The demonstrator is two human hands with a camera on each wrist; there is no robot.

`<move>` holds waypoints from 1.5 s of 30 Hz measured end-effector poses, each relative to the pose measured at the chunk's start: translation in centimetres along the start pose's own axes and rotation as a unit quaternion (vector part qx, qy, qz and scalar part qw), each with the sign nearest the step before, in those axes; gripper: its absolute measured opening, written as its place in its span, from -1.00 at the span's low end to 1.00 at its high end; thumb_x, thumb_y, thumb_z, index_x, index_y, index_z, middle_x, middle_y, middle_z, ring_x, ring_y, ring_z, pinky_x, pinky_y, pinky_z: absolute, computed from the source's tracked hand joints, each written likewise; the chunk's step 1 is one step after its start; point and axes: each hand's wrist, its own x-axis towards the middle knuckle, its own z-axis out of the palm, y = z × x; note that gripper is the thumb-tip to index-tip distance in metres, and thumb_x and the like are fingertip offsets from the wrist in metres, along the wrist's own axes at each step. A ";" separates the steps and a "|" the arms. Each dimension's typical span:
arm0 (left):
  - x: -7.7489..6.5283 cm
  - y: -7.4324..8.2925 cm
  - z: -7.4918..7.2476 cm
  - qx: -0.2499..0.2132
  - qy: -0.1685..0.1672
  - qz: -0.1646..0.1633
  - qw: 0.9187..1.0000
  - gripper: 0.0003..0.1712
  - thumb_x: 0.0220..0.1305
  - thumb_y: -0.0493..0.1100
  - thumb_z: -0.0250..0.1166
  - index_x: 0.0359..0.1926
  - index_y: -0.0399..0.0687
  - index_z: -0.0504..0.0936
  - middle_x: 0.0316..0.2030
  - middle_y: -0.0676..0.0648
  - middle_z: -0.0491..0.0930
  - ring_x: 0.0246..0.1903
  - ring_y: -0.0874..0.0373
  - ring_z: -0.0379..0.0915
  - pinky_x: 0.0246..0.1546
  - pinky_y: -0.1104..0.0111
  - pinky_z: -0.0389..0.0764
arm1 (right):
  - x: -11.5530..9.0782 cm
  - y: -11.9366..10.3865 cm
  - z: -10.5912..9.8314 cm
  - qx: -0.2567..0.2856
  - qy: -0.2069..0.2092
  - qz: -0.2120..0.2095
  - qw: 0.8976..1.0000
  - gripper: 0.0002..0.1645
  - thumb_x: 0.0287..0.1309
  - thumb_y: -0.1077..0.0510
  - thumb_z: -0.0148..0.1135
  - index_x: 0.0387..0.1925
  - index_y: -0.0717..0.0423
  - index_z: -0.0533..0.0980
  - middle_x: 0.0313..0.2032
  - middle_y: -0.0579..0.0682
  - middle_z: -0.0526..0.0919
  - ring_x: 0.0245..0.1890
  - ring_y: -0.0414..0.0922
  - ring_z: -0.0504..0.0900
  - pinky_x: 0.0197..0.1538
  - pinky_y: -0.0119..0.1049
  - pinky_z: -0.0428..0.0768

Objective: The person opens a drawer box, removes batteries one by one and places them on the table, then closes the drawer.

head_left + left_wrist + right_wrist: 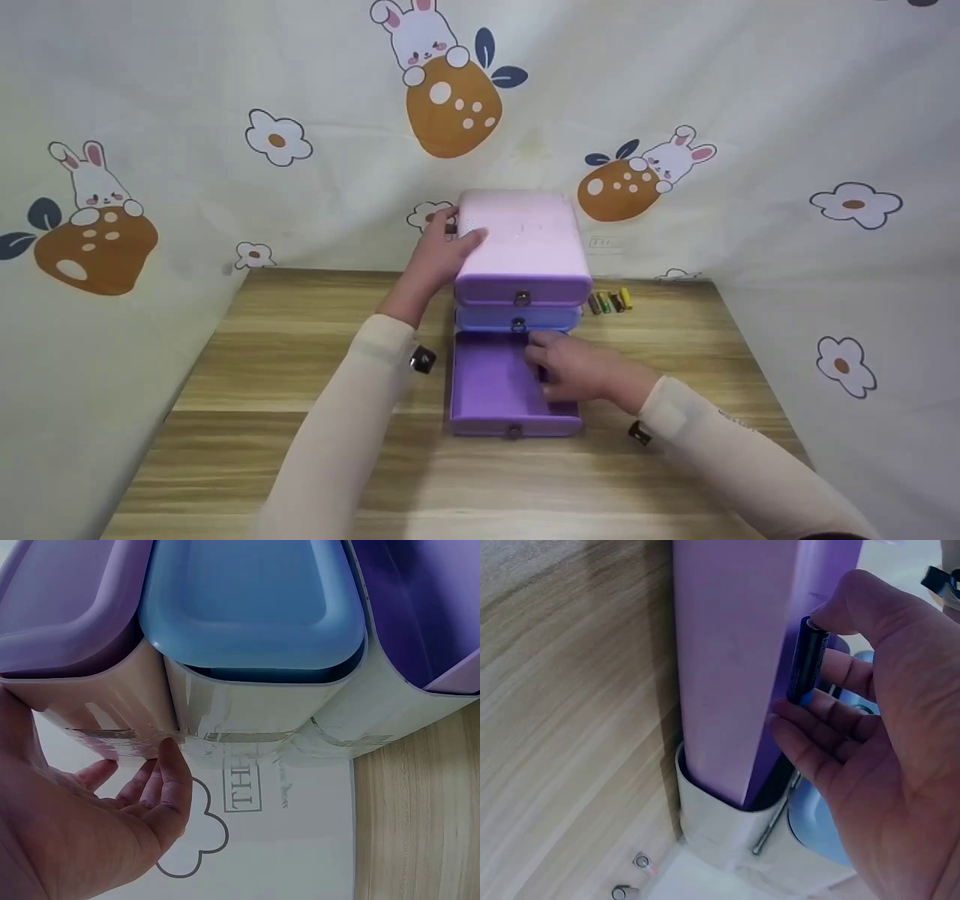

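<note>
A small three-drawer cabinet [521,232] has a pink top, with a purple drawer [487,290], a blue drawer [480,319] and a pulled-out purple bottom drawer [487,375]. My left hand [439,255] rests against the cabinet's upper left corner, thumb on top; the left wrist view shows its loosely bent fingers [172,784] beside the wall of the cabinet. Over the right side of the bottom drawer, my right hand [577,367] pinches a dark battery [808,660] between thumb and fingers. The battery is partly hidden by the hand in the head view.
Several batteries [611,301] stand in a row on the wooden table [322,397], right of the cabinet near the back edge. Behind hangs a white cloth [337,202] printed with rabbits and flowers. The drawer fronts carry small round knobs [514,431].
</note>
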 end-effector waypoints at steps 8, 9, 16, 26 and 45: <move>0.0 -0.1 0.0 -0.002 0.000 0.011 1.000 0.03 0.52 0.29 0.37 0.76 0.05 0.13 0.56 -0.23 0.37 0.51 -0.15 0.36 0.50 0.00 0.44 | -1.2 -0.2 -1.4 -0.002 0.028 -0.009 1.000 -0.59 0.12 0.10 0.61 -0.09 0.09 0.57 -0.02 0.00 0.53 -0.15 -0.10 0.53 -0.03 -0.12 0.72; 0.0 -0.1 0.0 -0.003 0.001 0.014 1.000 0.03 0.52 0.29 0.37 0.75 0.04 0.13 0.55 -0.23 0.38 0.50 -0.15 0.37 0.49 0.01 0.45 | -1.4 -0.3 -1.6 -0.003 0.031 -0.011 0.999 -0.60 0.12 0.11 0.59 -0.10 0.09 0.57 -0.04 -0.01 0.52 -0.15 -0.10 0.52 -0.04 -0.13 0.71; 0.0 -0.4 -0.1 -0.018 0.001 0.027 0.999 0.04 0.50 0.27 0.37 0.75 0.00 0.14 0.53 -0.24 0.39 0.46 -0.12 0.41 0.45 0.05 0.48 | -2.6 -0.1 -2.2 -0.004 0.041 -0.008 0.999 -0.62 0.08 0.12 0.55 -0.12 0.07 0.56 -0.08 -0.06 0.47 -0.21 -0.14 0.48 -0.12 -0.17 0.69; -0.5 -0.4 0.0 -0.008 0.001 0.001 1.000 0.06 0.50 0.32 0.37 0.76 0.06 0.11 0.58 -0.24 0.34 0.53 -0.16 0.33 0.51 -0.02 0.43 | -4.4 1.0 -2.7 0.031 0.056 0.025 0.998 -0.55 0.14 0.12 0.61 0.02 0.12 0.63 0.13 0.03 0.57 0.01 -0.02 0.65 0.15 0.00 0.73; -0.2 -0.3 0.1 -0.018 0.004 0.021 1.000 0.01 0.52 0.26 0.38 0.74 0.02 0.14 0.53 -0.26 0.40 0.45 -0.15 0.42 0.45 0.01 0.49 | -7.0 7.2 -3.1 0.097 0.094 0.114 0.984 -0.72 0.10 0.26 0.51 -0.15 0.08 0.61 -0.12 -0.06 0.55 -0.21 -0.08 0.55 -0.14 -0.10 0.61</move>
